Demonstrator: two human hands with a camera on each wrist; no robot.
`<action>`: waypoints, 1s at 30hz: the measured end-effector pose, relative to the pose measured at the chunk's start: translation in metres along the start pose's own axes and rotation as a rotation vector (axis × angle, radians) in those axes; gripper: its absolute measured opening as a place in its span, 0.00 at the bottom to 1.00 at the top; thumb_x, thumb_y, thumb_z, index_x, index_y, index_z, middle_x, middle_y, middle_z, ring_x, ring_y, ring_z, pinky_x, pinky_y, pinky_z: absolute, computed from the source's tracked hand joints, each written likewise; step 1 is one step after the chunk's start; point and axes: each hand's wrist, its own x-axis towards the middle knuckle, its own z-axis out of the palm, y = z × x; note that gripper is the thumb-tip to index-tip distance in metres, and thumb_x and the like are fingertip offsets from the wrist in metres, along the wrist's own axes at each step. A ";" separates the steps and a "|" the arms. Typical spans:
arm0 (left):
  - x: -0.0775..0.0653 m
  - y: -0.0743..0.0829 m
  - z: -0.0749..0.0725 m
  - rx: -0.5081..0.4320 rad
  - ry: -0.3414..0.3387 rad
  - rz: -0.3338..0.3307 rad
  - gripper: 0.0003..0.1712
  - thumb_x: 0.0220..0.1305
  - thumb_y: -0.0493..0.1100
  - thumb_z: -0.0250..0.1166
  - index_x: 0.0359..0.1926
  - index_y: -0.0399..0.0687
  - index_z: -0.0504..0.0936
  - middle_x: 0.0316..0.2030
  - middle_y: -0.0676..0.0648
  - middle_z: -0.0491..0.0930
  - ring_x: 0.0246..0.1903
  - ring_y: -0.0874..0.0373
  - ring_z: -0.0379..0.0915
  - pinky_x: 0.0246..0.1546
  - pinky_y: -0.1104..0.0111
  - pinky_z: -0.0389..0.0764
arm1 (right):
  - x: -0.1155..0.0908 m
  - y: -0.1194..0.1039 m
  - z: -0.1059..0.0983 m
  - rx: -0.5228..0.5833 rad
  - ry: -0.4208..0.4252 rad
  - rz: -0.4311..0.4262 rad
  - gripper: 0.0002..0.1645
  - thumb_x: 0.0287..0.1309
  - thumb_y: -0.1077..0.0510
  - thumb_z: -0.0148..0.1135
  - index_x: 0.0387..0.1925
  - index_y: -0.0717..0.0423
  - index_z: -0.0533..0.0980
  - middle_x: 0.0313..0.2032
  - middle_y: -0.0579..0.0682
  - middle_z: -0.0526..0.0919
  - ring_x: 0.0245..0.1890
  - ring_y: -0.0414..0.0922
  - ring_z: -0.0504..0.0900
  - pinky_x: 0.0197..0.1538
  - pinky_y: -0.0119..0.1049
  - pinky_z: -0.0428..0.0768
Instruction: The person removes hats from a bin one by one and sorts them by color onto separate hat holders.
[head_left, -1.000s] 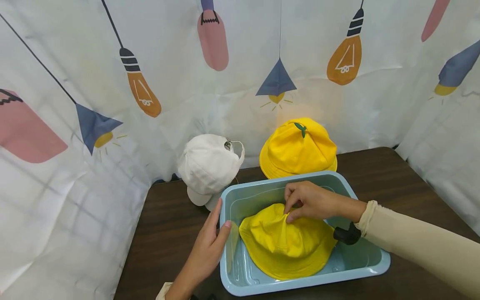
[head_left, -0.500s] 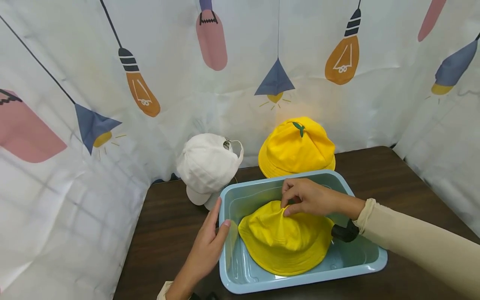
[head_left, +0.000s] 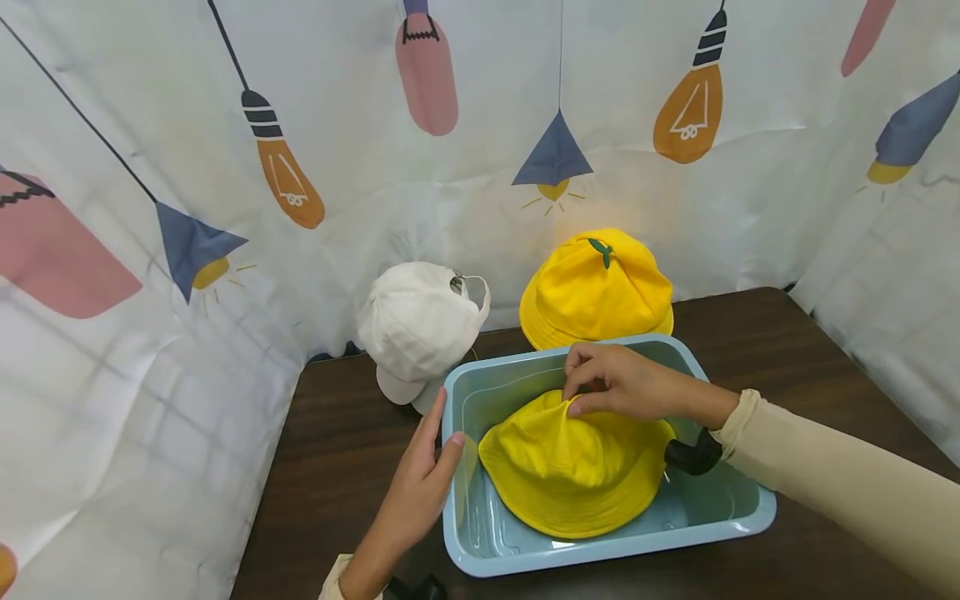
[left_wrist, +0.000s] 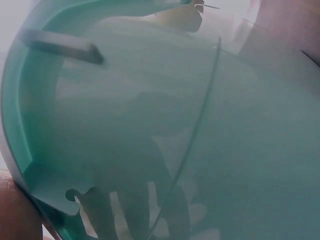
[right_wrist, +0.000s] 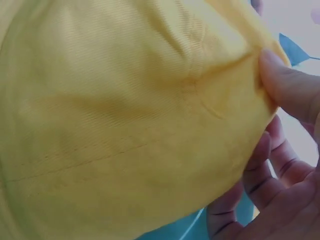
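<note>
In the head view a yellow bucket hat [head_left: 573, 467] sits inside a pale blue plastic basin [head_left: 468, 554], brim spread toward the front. My right hand [head_left: 626, 383] pinches the top of its crown between thumb and fingers, drawing the cloth into a peak. The right wrist view shows the thumb [right_wrist: 292, 87] pressed on the yellow fabric, the other fingers curled behind it. My left hand [head_left: 416, 483] lies along the basin's left side with fingers fairly straight and the thumb at the rim. In the left wrist view the basin wall [left_wrist: 150, 100] fills most of the picture.
Behind the basin stand a white baseball cap [head_left: 420, 329] and a brighter yellow hat [head_left: 596, 292] with a green sprout. All rest on a dark brown wooden table [head_left: 330, 467]. White cloth [head_left: 450, 200] printed with lamps hangs around the back and sides.
My right hand has moved up slightly, and the yellow bucket hat's crown has risen a little with it. The left hand stays at the basin's left side.
</note>
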 end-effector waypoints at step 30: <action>-0.001 0.003 0.001 0.026 0.007 -0.059 0.39 0.81 0.47 0.52 0.83 0.53 0.44 0.81 0.46 0.46 0.78 0.45 0.50 0.71 0.45 0.64 | -0.028 -0.032 -0.057 0.061 0.422 -0.102 0.14 0.57 0.71 0.70 0.36 0.48 0.86 0.40 0.45 0.73 0.41 0.41 0.71 0.38 0.30 0.74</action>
